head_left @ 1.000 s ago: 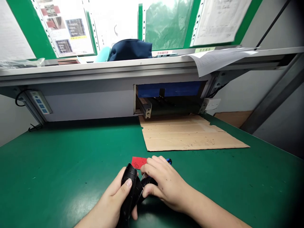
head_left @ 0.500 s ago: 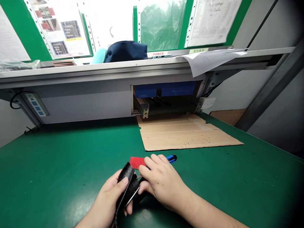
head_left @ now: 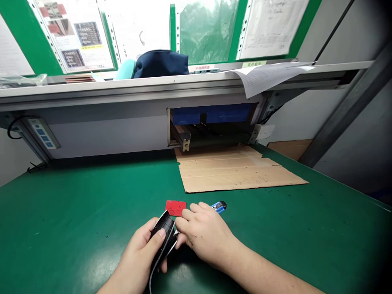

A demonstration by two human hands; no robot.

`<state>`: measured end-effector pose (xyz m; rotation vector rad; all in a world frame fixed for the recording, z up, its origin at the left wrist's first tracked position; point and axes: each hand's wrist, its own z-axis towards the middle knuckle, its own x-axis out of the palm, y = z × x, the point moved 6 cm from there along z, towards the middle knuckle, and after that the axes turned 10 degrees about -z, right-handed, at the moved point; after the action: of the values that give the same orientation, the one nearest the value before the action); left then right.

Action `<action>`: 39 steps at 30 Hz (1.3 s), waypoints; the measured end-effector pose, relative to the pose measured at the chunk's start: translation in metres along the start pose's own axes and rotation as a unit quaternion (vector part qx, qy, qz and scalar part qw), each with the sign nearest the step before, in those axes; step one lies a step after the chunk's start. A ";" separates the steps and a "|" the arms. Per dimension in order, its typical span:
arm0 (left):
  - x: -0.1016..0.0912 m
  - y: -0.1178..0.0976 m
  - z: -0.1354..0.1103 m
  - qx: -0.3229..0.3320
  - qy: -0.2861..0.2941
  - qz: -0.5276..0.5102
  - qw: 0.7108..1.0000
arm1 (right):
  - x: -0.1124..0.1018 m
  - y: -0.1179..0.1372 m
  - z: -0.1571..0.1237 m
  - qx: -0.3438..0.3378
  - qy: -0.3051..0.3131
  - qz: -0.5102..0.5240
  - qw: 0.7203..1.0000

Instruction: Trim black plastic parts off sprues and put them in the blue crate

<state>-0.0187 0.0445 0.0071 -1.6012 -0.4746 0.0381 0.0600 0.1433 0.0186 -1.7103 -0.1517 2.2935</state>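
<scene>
Black ribbed moulded piece (head_left: 165, 233) is clenched in the left hand (head_left: 137, 253) above the green counter (head_left: 61, 220). The right hand (head_left: 205, 232) is laid against it, though whether it grips cannot be told. Red card (head_left: 175, 207) and blue utility knife (head_left: 219, 206) are left just beyond, nothing obstructing them; a cardboard sheet (head_left: 235, 173) is spread further off.
</scene>
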 end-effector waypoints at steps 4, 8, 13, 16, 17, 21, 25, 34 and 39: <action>0.002 0.001 0.002 -0.001 0.010 0.002 1.000 | 0.001 0.001 -0.001 -0.008 0.030 -0.006 1.000; 0.000 0.003 0.000 0.010 0.000 0.034 0.999 | 0.005 0.001 -0.001 -0.010 0.049 0.007 0.999; 0.000 -0.002 0.000 0.032 -0.013 0.026 0.999 | 0.005 -0.004 -0.003 -0.026 0.035 0.175 0.984; 0.002 -0.006 0.000 0.040 -0.019 0.006 0.999 | -0.003 -0.011 -0.004 -0.023 -0.012 0.293 0.956; 0.002 -0.007 -0.001 0.044 -0.020 0.001 0.999 | -0.005 -0.014 -0.004 -0.016 -0.020 0.330 0.944; -0.002 -0.007 -0.003 0.057 -0.035 -0.011 0.998 | -0.013 -0.023 -0.003 0.015 -0.053 0.410 0.910; -0.004 -0.005 -0.004 0.054 -0.035 -0.022 0.998 | -0.020 -0.027 -0.005 0.029 -0.116 0.391 0.913; -0.004 -0.003 -0.002 0.064 -0.018 -0.005 0.998 | -0.028 -0.008 -0.010 -0.092 -0.146 0.379 0.909; -0.005 -0.007 -0.002 0.071 -0.027 0.008 0.997 | -0.023 -0.021 -0.006 0.016 -0.114 0.553 0.825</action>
<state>-0.0243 0.0411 0.0126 -1.4676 -0.4905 0.1243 0.0752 0.1566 0.0429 -1.7009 1.1255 3.2009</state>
